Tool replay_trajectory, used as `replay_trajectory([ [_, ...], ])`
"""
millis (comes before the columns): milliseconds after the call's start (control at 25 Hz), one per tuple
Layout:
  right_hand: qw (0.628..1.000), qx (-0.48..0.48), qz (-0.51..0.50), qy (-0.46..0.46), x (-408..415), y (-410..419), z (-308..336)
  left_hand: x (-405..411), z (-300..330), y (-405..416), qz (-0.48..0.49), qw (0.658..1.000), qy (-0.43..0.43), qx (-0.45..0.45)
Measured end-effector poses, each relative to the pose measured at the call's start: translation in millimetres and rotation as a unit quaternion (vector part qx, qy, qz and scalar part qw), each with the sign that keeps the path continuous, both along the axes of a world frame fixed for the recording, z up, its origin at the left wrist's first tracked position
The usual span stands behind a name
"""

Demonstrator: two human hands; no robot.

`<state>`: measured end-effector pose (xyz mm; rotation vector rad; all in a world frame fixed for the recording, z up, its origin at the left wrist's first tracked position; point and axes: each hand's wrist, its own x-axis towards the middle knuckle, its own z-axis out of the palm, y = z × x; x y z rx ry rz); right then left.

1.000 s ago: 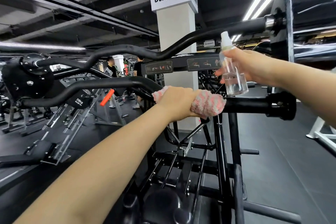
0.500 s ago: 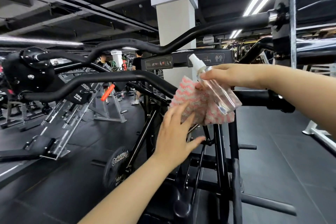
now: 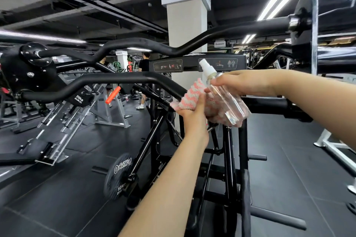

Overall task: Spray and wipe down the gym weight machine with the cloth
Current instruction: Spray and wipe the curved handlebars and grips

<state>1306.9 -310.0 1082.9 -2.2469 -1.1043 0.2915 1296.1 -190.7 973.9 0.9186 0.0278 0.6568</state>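
- Since half a second ago, the left hand [image 3: 192, 113] has risen from just below the cloth [image 3: 189, 95] to take hold of it, fingers curled onto the pink-and-white fabric's left part.
- Open floor [image 3: 289, 159] lies to the right of the machine frame [image 3: 229, 159], and more dark matting to the left, past the 10 kg plate [image 3: 120, 176] low down (it reads Olympia).
- Two bent black handle bars cross the view: the near bar [image 3: 115, 81] runs into the cloth, the upper bar [image 3: 231, 31] clears both hands.
- From bottom centre the left forearm reaches up and forward, the back of the hand towards the viewer.
- Coming in from the right edge, the right hand [image 3: 242, 82] holds the spray bottle [image 3: 223, 96] near its neck, fingers wrapped round it, the white nozzle tilted up and left.
- Bunched on the near bar, the cloth sits between the hands; the clear bottle's body lies across its right part.
- Behind stands a pillar [image 3: 185, 25] with a Demonpro sign.
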Motion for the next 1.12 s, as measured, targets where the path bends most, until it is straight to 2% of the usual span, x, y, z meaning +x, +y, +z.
replay_trajectory([
  [80,0.999,0.006,0.023,0.029,6.2,3.5,-1.0,10.0,11.7,10.5,-0.020,0.999,-0.014,-0.049],
  [240,0.999,-0.012,0.034,0.036,21.0,14.1,-0.2,24.2,21.1,29.2,-0.136,0.984,-0.009,-0.112],
  [360,0.998,-0.042,0.024,0.036,27.3,21.3,1.4,29.3,19.0,29.5,-0.146,0.981,-0.040,-0.120],
  [480,0.999,-0.041,0.000,0.036,28.2,22.0,3.3,32.5,21.4,30.5,-0.126,0.984,-0.020,-0.122],
  [600,0.999,-0.048,-0.015,0.014,23.5,20.9,0.2,34.1,23.1,28.0,-0.078,0.989,0.011,-0.127],
  [800,0.996,-0.062,-0.052,-0.030,11.0,5.7,1.5,36.9,24.0,10.0,0.104,0.981,0.062,-0.150],
  [960,0.995,-0.071,-0.048,-0.042,10.0,-10.2,4.1,37.8,22.4,-27.7,0.206,0.962,0.044,-0.174],
  [1000,0.996,-0.074,-0.042,-0.039,11.4,-13.1,6.0,34.9,16.6,-46.0,0.185,0.972,0.056,-0.135],
  [1040,0.996,-0.076,-0.033,-0.031,11.4,-15.6,8.8,32.8,11.9,-60.7,0.124,0.986,0.054,-0.093],
  [1120,0.997,-0.076,-0.017,-0.005,13.8,-20.6,12.8,28.0,11.6,-66.1,-0.004,0.995,0.044,-0.093],
])
